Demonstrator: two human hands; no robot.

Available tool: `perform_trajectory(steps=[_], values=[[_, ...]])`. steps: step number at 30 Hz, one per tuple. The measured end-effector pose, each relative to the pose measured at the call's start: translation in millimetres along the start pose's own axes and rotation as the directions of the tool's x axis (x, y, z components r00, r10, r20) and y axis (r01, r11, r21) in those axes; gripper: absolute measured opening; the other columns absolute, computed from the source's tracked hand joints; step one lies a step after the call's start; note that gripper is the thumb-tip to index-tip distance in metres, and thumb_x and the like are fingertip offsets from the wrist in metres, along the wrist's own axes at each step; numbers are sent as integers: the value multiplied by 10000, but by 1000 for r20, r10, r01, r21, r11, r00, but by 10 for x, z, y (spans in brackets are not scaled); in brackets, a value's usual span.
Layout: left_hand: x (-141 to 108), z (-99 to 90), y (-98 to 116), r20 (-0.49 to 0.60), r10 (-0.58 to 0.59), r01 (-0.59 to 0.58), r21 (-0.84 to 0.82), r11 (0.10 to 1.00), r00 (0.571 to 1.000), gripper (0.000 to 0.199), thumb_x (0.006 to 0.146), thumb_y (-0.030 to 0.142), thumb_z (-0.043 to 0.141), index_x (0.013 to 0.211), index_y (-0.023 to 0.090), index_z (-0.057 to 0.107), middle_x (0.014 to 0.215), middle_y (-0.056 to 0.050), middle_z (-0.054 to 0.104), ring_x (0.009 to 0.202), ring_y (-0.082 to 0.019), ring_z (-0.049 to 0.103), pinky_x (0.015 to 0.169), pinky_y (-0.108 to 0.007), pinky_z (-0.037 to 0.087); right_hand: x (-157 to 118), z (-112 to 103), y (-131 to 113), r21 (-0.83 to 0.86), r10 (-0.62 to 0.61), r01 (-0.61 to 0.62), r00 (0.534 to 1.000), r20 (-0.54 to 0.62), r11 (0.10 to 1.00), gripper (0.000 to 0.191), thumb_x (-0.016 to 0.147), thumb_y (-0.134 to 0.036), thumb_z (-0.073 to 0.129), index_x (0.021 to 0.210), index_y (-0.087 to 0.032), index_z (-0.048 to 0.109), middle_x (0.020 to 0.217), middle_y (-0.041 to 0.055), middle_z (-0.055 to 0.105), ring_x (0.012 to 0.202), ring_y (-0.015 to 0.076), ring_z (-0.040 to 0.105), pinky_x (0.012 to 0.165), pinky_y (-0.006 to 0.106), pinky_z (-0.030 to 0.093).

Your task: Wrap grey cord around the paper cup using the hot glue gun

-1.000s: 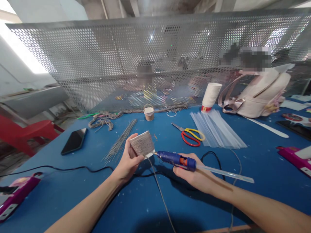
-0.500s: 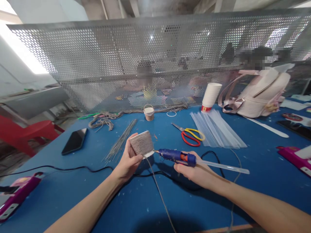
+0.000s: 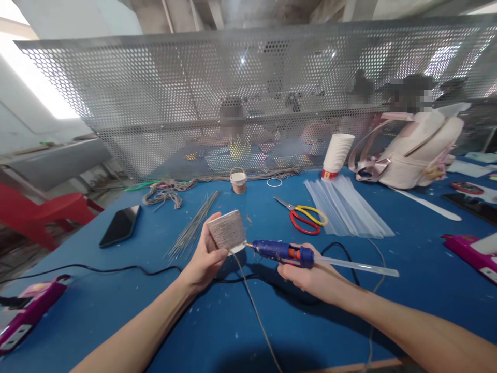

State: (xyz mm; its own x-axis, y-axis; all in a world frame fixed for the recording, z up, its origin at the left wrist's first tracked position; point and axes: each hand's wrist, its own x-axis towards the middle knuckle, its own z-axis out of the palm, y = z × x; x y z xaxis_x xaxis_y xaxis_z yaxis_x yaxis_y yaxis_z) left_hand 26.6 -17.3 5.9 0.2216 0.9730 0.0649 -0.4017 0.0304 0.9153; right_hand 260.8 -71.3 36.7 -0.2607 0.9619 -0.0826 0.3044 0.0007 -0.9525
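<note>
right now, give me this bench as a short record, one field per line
left hand: left hand grips cord-wrapped piece, thumb at its lower edge
right hand: right hand holds blue glue gun, nozzle at the piece's lower right corner
cord: loose grey cord runs from the piece toward the near edge
cutting tool: scissors, red and yellow handles, blades apart or closed unclear
glue sticks: clear sticks fanned beside the scissors
left side: black phone, thin grey rods
back: small lidded tub, leaning paper cup stack
</note>
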Motion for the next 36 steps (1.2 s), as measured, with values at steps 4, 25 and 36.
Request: perform_trajectory(steps=[4, 25, 36], values=[[-3, 1, 11, -1, -7, 7, -7, 1000, 1000, 850, 549, 253, 869, 1303, 345, 486, 1281, -57, 599, 1219, -327, 558, 1057, -504, 416, 2, 6, 23, 3, 38, -38, 999, 15, 999, 175, 719, -235, 539, 604, -215, 409, 473, -93, 332, 432, 74, 294, 471, 242, 253], [-6, 7, 110, 1, 6, -6, -14, 1000, 1000, 816, 592, 239, 815, 1338, 338, 500, 1350, -65, 569, 1092, -306, 626, 927, -459, 517, 112, -201, 50, -179, -265, 269, 963, 42, 946, 166, 750, -258, 549, 661, -213, 417, 588, -56, 423, 532, 101, 379, 527, 235, 319], [16, 4, 106, -62, 56, -56, 11, 998, 997, 810, 557, 228, 853, 1290, 333, 523, 1284, -49, 606, 1109, -286, 609, 937, -435, 511, 829, -475, 160, -875, -213, 427, 899, 382, 230, 273, 785, -34, 485, 1010, -126, 608, 1010, 134, 641, 865, 235, 587, 780, 361, 390]])
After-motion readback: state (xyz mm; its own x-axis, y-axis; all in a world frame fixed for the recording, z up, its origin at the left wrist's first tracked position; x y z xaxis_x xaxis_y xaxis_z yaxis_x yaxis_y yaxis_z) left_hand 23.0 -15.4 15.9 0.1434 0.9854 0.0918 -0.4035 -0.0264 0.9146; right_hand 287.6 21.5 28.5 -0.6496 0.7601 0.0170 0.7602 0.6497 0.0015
